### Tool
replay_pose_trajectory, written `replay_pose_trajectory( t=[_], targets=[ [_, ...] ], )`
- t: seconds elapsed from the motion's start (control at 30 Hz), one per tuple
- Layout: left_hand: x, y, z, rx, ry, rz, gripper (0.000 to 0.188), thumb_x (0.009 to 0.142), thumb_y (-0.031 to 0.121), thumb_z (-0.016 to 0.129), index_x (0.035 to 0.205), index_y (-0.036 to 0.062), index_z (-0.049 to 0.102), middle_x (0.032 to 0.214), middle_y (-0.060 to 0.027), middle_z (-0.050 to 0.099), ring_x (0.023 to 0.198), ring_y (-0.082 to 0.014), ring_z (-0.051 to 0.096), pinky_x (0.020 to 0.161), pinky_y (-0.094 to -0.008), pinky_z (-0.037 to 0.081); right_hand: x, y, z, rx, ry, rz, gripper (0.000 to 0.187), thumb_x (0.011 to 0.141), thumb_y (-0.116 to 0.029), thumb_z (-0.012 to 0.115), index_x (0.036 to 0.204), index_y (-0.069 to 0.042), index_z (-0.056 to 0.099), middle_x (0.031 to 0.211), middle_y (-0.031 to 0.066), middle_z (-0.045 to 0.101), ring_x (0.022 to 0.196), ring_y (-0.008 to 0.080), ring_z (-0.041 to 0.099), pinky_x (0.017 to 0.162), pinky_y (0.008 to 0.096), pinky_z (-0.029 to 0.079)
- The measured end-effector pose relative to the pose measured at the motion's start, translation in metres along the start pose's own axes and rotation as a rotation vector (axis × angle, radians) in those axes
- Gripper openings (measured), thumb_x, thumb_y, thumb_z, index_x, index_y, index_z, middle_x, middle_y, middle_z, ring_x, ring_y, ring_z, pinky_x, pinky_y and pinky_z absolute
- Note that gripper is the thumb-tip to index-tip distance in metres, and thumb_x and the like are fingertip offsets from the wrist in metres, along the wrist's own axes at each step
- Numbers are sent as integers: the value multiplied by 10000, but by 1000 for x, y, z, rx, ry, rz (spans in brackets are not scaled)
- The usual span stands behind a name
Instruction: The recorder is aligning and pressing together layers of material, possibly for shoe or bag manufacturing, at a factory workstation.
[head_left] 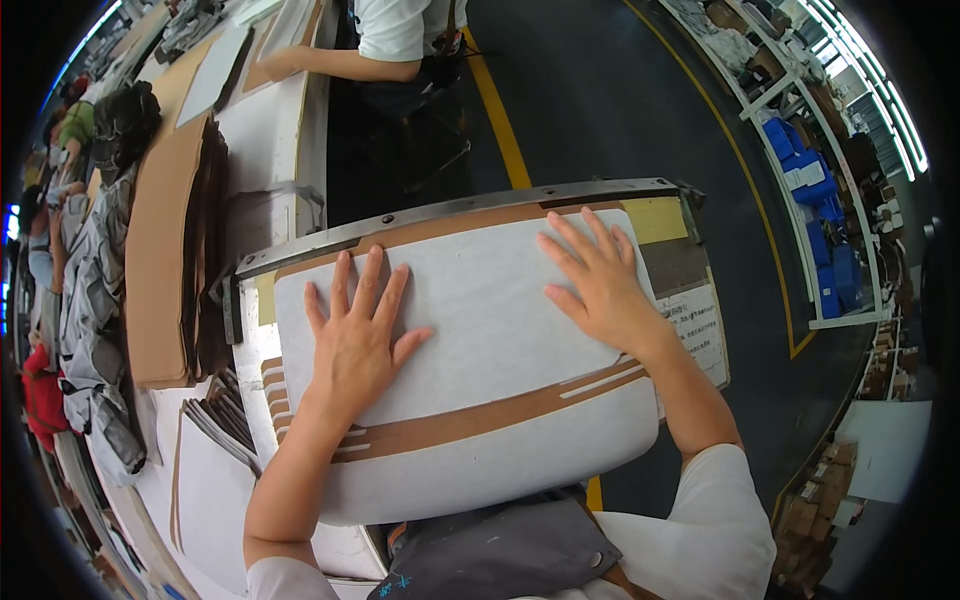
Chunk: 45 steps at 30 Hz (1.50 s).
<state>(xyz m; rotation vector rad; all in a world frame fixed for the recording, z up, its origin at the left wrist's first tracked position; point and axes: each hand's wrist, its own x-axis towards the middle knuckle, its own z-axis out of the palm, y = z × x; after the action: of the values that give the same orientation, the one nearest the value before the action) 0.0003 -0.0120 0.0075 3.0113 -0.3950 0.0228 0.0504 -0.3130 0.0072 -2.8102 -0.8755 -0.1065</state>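
A large white sheet with rounded corners [470, 310] lies on brown board in front of me, its far edge near a metal bar [440, 210]. My left hand [362, 325] rests flat on the sheet's left part, fingers spread toward the bar. On its right part lies my right hand [600, 285], also flat with fingers apart. Brown board strips [480, 425] with white slots cross below the sheet. Nearer to me, a second white panel [480, 475] curves down over the front edge, close to my grey apron [500, 550].
A stack of brown boards [165, 260] stands at the left, beside piled grey fabric [95, 320]. White panels [210, 490] lie at the lower left. A co-worker [390, 50] works at the far table. Shelving with blue bins [810, 180] stands right, past a yellow floor line [495, 105].
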Motion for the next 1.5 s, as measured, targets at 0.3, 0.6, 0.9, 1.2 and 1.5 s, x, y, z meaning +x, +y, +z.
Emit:
replay_pose_trajectory(
  t=[0.3,0.6,0.9,1.2,1.5],
  targets=[
    [-4,-4,1,-1,51,20,655,882,526,579,1406,148,472,1538,-127,296,1424,-405,209,1059,-695,176,2,-4,0,16,2,-16,515,933,-336,575,1385,-107,483,1526,104,314,1411,392,213,1104,596,159],
    [0,4,4,-66,51,-13,643,888,532,560,1406,164,460,1547,-104,278,1434,-388,183,1022,-753,151,0,-2,-6,-30,-76,42,531,924,-282,587,1404,-105,445,1550,83,271,1440,361,165,1132,573,128],
    [1,1,8,-71,72,7,654,894,566,539,1390,145,474,1534,-118,299,1426,-398,199,1012,-760,156,0,-2,-5,-13,-85,38,538,927,-265,581,1414,-95,429,1553,90,264,1443,363,153,1139,566,112],
    [0,-1,4,-24,97,-1,685,873,557,572,1367,92,478,1477,-138,326,1379,-372,246,1044,-692,172,2,-2,-5,18,-45,29,535,908,-262,611,1392,-104,447,1461,129,324,1396,358,226,1136,549,154],
    [0,-2,0,-30,172,74,699,866,514,604,1273,-45,510,1303,-157,440,1243,-359,375,1062,-500,264,0,-2,-3,-5,-4,20,518,898,-290,624,1342,-75,467,1403,128,360,1358,341,271,1129,537,181]
  ],
)
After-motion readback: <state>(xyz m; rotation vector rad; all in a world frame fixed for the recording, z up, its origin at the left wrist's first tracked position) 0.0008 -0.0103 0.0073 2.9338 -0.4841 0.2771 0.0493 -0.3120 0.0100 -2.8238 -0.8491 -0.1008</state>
